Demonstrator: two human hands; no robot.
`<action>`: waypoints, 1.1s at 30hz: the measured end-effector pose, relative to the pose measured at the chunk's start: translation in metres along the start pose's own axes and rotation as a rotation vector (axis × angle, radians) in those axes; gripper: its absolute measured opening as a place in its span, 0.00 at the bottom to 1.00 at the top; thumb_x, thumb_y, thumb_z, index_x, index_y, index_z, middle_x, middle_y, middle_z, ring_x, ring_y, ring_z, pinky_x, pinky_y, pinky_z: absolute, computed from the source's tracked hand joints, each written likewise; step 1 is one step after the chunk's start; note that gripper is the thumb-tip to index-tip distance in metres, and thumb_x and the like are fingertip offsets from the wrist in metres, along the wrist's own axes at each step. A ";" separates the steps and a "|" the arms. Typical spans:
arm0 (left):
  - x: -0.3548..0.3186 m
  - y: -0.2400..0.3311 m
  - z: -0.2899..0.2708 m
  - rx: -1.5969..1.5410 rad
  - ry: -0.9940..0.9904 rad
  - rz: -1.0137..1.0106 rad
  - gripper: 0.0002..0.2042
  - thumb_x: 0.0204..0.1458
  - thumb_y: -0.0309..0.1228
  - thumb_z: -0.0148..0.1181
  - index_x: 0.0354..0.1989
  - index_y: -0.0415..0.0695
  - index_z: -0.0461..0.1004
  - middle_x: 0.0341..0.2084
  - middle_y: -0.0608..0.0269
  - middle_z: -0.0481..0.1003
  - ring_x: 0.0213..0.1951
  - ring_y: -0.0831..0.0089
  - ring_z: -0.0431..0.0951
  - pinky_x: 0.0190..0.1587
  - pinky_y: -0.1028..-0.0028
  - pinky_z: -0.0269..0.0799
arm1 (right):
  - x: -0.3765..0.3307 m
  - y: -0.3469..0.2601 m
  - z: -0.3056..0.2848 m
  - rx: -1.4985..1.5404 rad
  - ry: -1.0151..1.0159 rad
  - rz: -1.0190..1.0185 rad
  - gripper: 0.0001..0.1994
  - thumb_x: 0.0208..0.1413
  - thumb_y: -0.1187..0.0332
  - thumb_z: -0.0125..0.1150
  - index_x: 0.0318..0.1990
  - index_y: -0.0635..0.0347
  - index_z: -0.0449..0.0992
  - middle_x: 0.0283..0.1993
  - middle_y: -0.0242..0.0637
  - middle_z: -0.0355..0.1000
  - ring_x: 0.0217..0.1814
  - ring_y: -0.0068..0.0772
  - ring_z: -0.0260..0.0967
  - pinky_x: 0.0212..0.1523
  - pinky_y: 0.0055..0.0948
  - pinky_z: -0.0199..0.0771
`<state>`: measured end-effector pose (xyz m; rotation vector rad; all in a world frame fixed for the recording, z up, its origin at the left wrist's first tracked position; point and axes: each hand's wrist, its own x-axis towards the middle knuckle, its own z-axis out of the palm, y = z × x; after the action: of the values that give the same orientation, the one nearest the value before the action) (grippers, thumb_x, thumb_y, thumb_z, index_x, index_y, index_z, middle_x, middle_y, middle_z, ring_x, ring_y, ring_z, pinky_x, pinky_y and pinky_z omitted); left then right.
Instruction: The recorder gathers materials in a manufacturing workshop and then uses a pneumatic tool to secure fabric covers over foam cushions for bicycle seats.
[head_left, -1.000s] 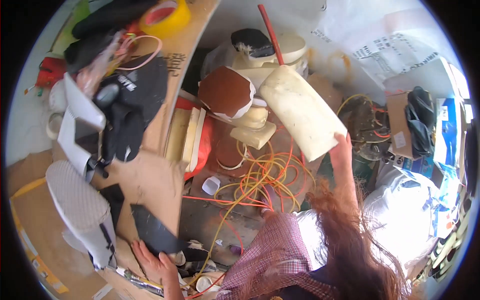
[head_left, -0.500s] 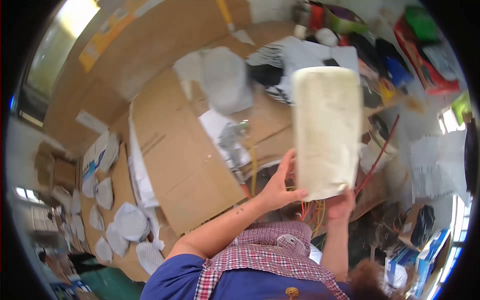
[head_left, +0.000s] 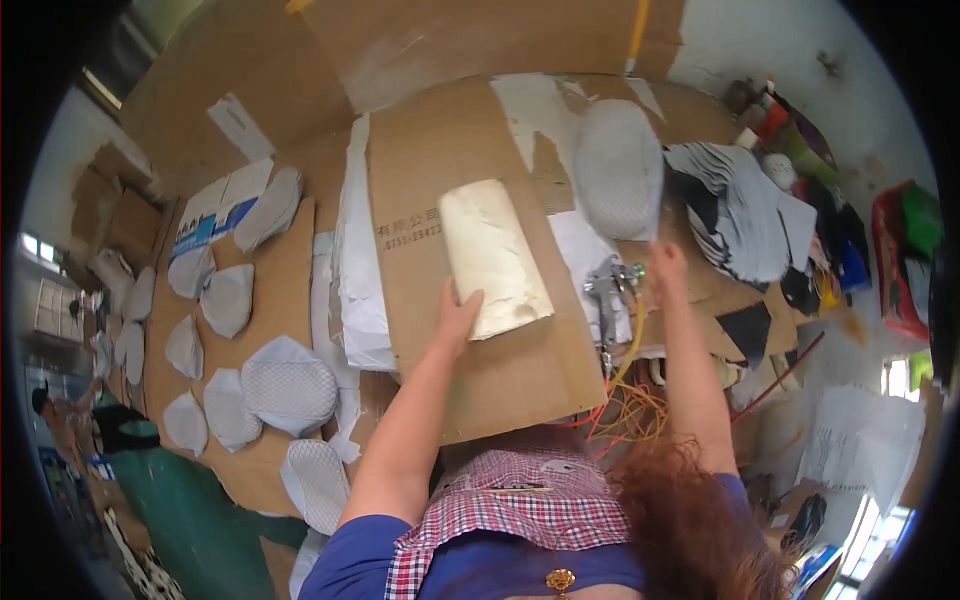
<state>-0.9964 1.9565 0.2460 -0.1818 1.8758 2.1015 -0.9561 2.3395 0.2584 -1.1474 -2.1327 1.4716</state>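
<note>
A long cream block, curved on top like foam (head_left: pixel 495 255), lies on a brown cardboard sheet (head_left: pixel 415 345). My left hand (head_left: pixel 459 320) grips its lower left edge, thumb over the top and fingers at the side. To the right, my right hand (head_left: pixel 669 270) is open, its fingers reaching up by the lower right edge of a rounded pale mesh piece (head_left: pixel 618 170). Whether they touch it I cannot tell. Just left of that hand, a metal spray gun (head_left: pixel 606 290) with a yellow hose rests on white paper.
Several pale padded pieces (head_left: pixel 290 385) lie on cardboard at the left. A fanned stack of grey pieces (head_left: pixel 740 215) lies at the right. Tangled orange hoses (head_left: pixel 635 410) hang by the near edge. A person (head_left: pixel 70 410) is at the far left.
The cream block has moved left and down from raised hands onto the cardboard sheet. My right hand has let go of it and is now near the mesh piece. The view has shifted.
</note>
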 end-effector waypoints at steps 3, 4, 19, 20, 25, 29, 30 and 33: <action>0.008 0.001 -0.003 0.545 0.148 0.080 0.26 0.45 0.33 0.56 0.53 0.41 0.56 0.41 0.51 0.66 0.40 0.65 0.68 0.43 0.73 0.65 | 0.051 -0.024 0.024 -0.108 0.135 -0.050 0.35 0.34 0.47 0.64 0.41 0.72 0.65 0.40 0.45 0.66 0.40 0.37 0.64 0.42 0.32 0.64; 0.007 0.008 -0.003 0.881 0.219 0.147 0.24 0.45 0.34 0.56 0.51 0.40 0.60 0.40 0.51 0.66 0.39 0.64 0.69 0.43 0.73 0.65 | 0.063 -0.030 0.033 -0.075 0.157 -0.041 0.38 0.32 0.47 0.64 0.44 0.74 0.64 0.43 0.49 0.66 0.43 0.39 0.65 0.45 0.31 0.63; 0.066 0.169 0.126 -1.139 -0.481 -0.150 0.38 0.45 0.61 0.40 0.54 0.40 0.55 0.49 0.57 0.63 0.52 0.62 0.61 0.54 0.59 0.54 | 0.001 -0.239 0.074 0.809 -0.885 -0.065 0.21 0.39 0.71 0.54 0.45 0.68 0.64 0.43 0.42 0.67 0.44 0.36 0.66 0.46 0.32 0.67; 0.082 0.188 0.120 -1.110 -0.496 0.017 0.36 0.45 0.60 0.41 0.54 0.42 0.56 0.51 0.59 0.62 0.54 0.63 0.59 0.56 0.58 0.50 | 0.009 -0.247 0.088 0.825 -0.898 -0.030 0.20 0.40 0.70 0.54 0.44 0.68 0.65 0.42 0.42 0.67 0.44 0.35 0.66 0.46 0.32 0.67; 0.121 0.259 0.074 -1.106 -0.375 0.342 0.17 0.48 0.38 0.49 0.44 0.42 0.66 0.42 0.60 0.69 0.47 0.64 0.66 0.52 0.64 0.59 | -0.008 -0.313 0.120 1.247 -0.985 -0.061 0.25 0.45 0.55 0.51 0.47 0.64 0.64 0.46 0.40 0.66 0.48 0.37 0.63 0.50 0.37 0.62; 0.111 0.219 0.061 -1.166 -0.332 0.043 0.14 0.50 0.30 0.43 0.45 0.42 0.63 0.43 0.59 0.68 0.45 0.66 0.68 0.48 0.67 0.65 | -0.046 -0.294 0.163 1.521 -0.977 0.004 0.34 0.46 0.41 0.43 0.53 0.61 0.60 0.56 0.40 0.56 0.60 0.37 0.50 0.58 0.41 0.48; 0.109 0.193 0.056 -1.162 -0.302 0.021 0.14 0.50 0.30 0.43 0.45 0.42 0.63 0.43 0.59 0.68 0.45 0.66 0.68 0.48 0.67 0.65 | -0.053 -0.275 0.178 1.534 -0.868 0.045 0.35 0.46 0.41 0.43 0.53 0.62 0.59 0.58 0.41 0.54 0.61 0.37 0.48 0.60 0.40 0.46; 0.091 0.133 0.048 -0.947 -0.064 -0.280 0.15 0.52 0.30 0.37 0.47 0.41 0.62 0.45 0.58 0.66 0.47 0.65 0.66 0.49 0.66 0.63 | -0.051 -0.207 0.190 1.650 -1.105 0.353 0.32 0.49 0.45 0.43 0.53 0.65 0.58 0.57 0.42 0.55 0.60 0.39 0.50 0.60 0.38 0.45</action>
<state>-1.1186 2.0052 0.3503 -0.5322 0.6326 2.5472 -1.1358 2.1472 0.3698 0.0671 -0.1741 3.2606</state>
